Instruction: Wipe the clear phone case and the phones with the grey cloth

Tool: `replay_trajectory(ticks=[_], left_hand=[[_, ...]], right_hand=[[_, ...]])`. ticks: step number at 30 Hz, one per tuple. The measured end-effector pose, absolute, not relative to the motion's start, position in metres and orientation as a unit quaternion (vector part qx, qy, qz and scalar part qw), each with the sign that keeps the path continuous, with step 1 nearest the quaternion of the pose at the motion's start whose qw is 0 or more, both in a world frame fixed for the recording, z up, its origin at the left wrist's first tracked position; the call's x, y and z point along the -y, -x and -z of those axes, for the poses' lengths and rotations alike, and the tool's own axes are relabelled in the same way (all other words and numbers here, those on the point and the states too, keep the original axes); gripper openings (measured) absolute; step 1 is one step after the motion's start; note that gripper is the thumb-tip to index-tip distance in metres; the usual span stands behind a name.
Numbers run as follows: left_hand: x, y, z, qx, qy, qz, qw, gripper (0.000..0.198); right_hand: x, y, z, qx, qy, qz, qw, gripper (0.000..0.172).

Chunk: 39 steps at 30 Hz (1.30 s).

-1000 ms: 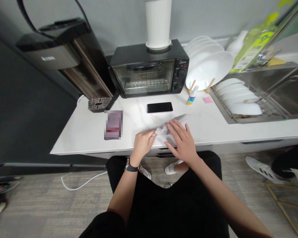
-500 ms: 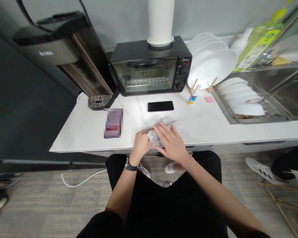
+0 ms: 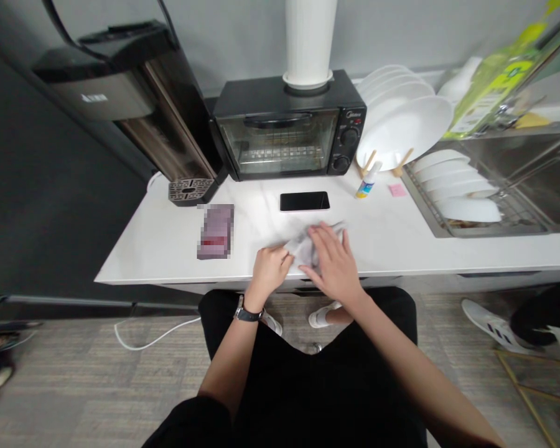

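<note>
A crumpled, thin grey-white cloth (image 3: 302,251) lies near the front edge of the white counter, slightly blurred. Its left end is pinched in my left hand (image 3: 270,269), whose fingers are curled closed. My right hand (image 3: 332,260) rests over the cloth's right part, fingers stretched out and thumb apart. Just beyond the cloth lies a black-screened phone (image 3: 305,201), flat on the counter. To the left of my hands is a pixelated, purplish flat item (image 3: 216,231). A small spray bottle (image 3: 368,182) stands back right, beside a pink sticky note (image 3: 397,190).
A toaster oven (image 3: 287,130) stands at the back with a white cylinder (image 3: 309,46) on top. Left of it is a tall black drink machine (image 3: 168,118). White plates (image 3: 404,130) stand in a rack, and a sink (image 3: 532,226) holds more dishes. Another person's shoe (image 3: 492,326) shows at right.
My right hand has slid a little to the right, away from my left hand. More of the cloth shows stretched between them. The view has shifted slightly.
</note>
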<state>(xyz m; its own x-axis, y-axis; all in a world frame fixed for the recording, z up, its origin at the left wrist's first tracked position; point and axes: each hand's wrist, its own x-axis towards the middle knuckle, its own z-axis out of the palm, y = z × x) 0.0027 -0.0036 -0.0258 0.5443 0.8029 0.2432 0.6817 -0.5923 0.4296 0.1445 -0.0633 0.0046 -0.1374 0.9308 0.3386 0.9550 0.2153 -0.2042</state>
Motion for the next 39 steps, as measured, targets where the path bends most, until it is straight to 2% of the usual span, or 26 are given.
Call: replay_trajectory(ticks=[4,11,17,20,24,30,36,39], left_hand=[[0.006,-0.006,0.023,-0.404,-0.874,-0.23,0.143,0.025],[0.0,0.001,0.038,-0.426,-0.868,-0.223,0.122,0.016],[0.006,-0.006,0.025,-0.397,-0.872,-0.248,0.144,0.026],[0.003,-0.003,0.031,-0.407,-0.865,-0.254,0.144,0.022],[0.0,0.002,0.038,-0.415,-0.865,-0.242,0.143,0.014],[0.006,-0.004,0.025,-0.387,-0.875,-0.246,0.155,0.027],[0.0,0.002,0.038,-0.416,-0.868,-0.234,0.138,0.017],[0.001,0.001,0.035,-0.41,-0.871,-0.23,0.14,0.018]], right_hand=[[0.062,-0.158,-0.008,0.709,0.67,0.047,0.217,0.057],[0.073,-0.125,-0.004,0.803,0.569,0.019,0.175,0.061],[0.063,-0.162,-0.008,0.707,0.676,0.048,0.202,0.061],[0.067,-0.143,-0.005,0.746,0.637,0.03,0.192,0.068],[0.072,-0.127,-0.006,0.788,0.589,0.013,0.177,0.063],[0.062,-0.157,-0.008,0.705,0.674,0.038,0.216,0.064],[0.074,-0.12,0.0,0.81,0.557,0.008,0.183,0.067],[0.071,-0.133,-0.003,0.784,0.591,0.011,0.19,0.063]])
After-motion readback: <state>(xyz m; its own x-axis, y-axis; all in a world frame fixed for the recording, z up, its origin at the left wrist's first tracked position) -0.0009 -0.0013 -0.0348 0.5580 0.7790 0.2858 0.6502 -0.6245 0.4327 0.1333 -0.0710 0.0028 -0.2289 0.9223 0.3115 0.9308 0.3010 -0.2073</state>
